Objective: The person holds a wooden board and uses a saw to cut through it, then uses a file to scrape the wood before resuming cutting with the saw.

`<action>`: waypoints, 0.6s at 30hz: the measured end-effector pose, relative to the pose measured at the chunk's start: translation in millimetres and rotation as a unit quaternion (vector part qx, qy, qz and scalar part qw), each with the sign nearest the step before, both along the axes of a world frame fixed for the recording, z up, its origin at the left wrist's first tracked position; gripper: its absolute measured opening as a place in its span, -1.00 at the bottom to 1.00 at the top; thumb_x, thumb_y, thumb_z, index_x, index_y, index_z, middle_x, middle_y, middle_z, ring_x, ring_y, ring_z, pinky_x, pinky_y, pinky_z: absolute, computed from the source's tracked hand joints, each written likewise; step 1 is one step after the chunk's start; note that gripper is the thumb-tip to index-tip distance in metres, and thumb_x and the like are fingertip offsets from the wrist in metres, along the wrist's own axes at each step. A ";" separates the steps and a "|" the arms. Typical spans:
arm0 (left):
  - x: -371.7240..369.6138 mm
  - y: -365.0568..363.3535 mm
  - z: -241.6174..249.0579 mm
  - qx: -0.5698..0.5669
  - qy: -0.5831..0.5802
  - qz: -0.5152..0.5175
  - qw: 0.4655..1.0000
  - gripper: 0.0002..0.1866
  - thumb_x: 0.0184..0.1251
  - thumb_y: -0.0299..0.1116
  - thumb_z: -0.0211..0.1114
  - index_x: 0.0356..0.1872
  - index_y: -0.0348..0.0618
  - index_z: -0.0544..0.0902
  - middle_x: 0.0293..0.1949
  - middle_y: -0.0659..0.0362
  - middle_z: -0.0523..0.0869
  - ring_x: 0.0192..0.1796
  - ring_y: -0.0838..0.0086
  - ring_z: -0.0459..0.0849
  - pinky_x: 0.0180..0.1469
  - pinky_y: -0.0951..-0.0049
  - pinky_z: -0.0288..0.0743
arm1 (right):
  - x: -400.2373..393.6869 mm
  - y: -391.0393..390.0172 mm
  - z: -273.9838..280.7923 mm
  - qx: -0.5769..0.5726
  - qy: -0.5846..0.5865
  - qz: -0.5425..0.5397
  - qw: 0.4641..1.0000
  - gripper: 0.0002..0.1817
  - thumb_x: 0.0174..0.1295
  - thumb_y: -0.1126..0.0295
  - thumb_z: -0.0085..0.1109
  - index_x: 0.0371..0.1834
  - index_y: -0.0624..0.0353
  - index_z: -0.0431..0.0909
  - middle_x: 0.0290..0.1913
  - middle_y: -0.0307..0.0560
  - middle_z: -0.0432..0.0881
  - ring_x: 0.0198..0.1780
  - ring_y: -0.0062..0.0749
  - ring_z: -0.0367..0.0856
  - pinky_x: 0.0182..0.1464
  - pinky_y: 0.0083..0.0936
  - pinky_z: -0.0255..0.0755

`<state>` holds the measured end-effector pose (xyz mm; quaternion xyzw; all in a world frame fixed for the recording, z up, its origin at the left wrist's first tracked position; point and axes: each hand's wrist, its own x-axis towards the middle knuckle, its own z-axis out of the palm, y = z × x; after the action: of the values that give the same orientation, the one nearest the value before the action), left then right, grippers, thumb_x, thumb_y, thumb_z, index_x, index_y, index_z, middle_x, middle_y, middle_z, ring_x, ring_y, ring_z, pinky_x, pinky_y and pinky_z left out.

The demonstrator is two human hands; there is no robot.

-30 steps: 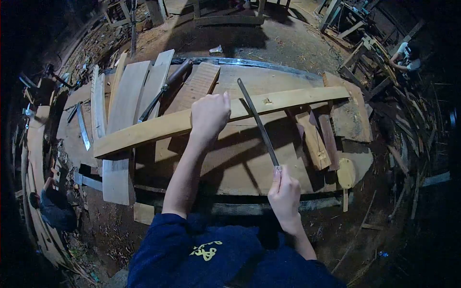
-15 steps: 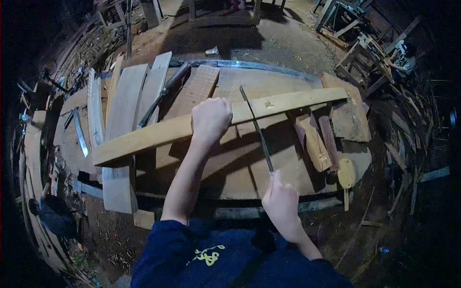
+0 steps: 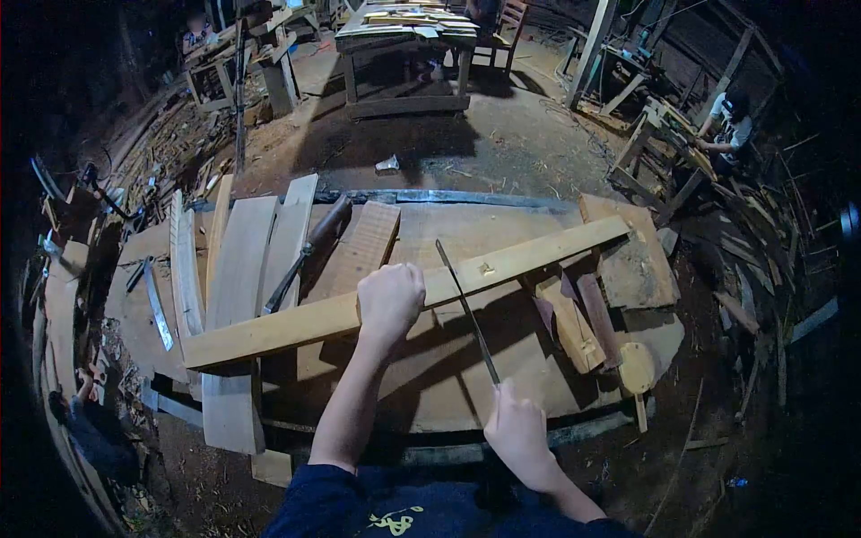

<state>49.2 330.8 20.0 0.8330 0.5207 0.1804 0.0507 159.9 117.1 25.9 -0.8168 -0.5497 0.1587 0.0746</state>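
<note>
A long pale wooden beam [image 3: 547, 251] lies slantwise over other timber on the workbench, with a small notch in its upper face. My left hand [image 3: 391, 300] is closed around the beam near its middle. In my right hand [image 3: 517, 430] is the handle end of a long, thin, dark file [image 3: 466, 309]. The file's shaft crosses the beam to the right of my left hand, its tip reaching past the far edge. Wooden blocks [image 3: 574, 332] sit under the beam's right part.
Planks [image 3: 240, 260] and a dark long-handled tool [image 3: 314, 242] lie on the bench [image 3: 430, 394] to the left. A round paddle-shaped wooden piece [image 3: 638, 368] rests at the right front. Beyond stands a table [image 3: 408, 112] stacked with boards. A person [image 3: 728, 130] sits far right.
The view has tilted up, showing more of the far table. My left hand stays on the beam, and my right hand keeps the file across it with little shift.
</note>
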 end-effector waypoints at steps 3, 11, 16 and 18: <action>1.2 -1.0 -0.3 -0.039 -0.025 0.007 0.999 -0.53 0.34 -0.21 -0.11 -0.61 -0.29 0.61 -0.50 -0.13 0.66 -0.39 0.02 0.67 -0.29 0.07 0.52 | 2.8 11.0 -5.4 0.012 0.005 -0.001 1.000 -0.84 0.18 0.44 -0.04 -0.22 0.26 0.33 -0.56 0.27 0.58 -0.46 0.14 0.64 -0.39 0.00 0.51; -0.3 -0.3 6.7 -0.046 -0.027 0.012 0.999 -0.54 0.33 -0.22 -0.13 -0.59 -0.27 0.62 -0.48 -0.13 0.67 -0.38 0.00 0.67 -0.27 0.03 0.51 | 2.9 -4.8 -5.5 0.022 0.007 0.032 0.999 -0.82 0.18 0.44 -0.02 -0.19 0.26 0.34 -0.58 0.24 0.57 -0.47 0.12 0.64 -0.43 -0.03 0.51; 0.6 7.8 -16.1 -0.003 0.000 0.005 1.000 -0.62 0.29 -0.27 -0.08 -0.59 -0.22 0.61 -0.53 -0.06 0.66 -0.42 0.07 0.68 -0.36 0.08 0.51 | 6.4 13.5 -19.6 0.060 0.023 0.001 0.998 -0.86 0.24 0.39 -0.02 -0.27 0.26 0.38 -0.59 0.33 0.53 -0.48 0.22 0.58 -0.42 0.04 0.44; 1.1 7.1 -16.5 0.033 0.021 -0.007 0.999 -0.67 0.26 -0.31 -0.03 -0.58 -0.17 0.63 -0.55 -0.01 0.66 -0.45 0.12 0.69 -0.43 0.13 0.52 | 6.6 27.3 -21.5 0.098 0.033 0.005 0.995 -0.86 0.24 0.39 -0.02 -0.27 0.25 0.38 -0.60 0.32 0.53 -0.49 0.22 0.58 -0.42 0.04 0.44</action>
<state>50.3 337.9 3.5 0.8414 0.5096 0.1790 0.0136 166.5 144.3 4.5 -0.7968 -0.5641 0.1320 0.1714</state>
